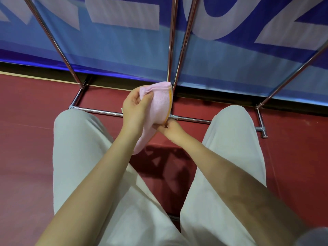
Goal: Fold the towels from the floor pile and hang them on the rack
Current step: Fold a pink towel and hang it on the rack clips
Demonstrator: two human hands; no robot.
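Observation:
A small pink towel [158, 105] with an orange stripe along one edge hangs doubled between my hands, above the floor and between my knees. My left hand [134, 110] grips its upper part, thumb and fingers curled round the fold. My right hand [170, 128] pinches the lower edge near the orange stripe. The chrome rack [184, 38] stands just behind the towel, its slanted poles rising out of view and its base bar [99, 110] lying on the floor. The floor pile is out of view.
A blue banner [124, 50] with large pale letters stands behind the rack. The floor [26, 139] is dark red. My legs in light trousers [79, 148] flank the hands. A rack foot [261, 128] sticks out at the right.

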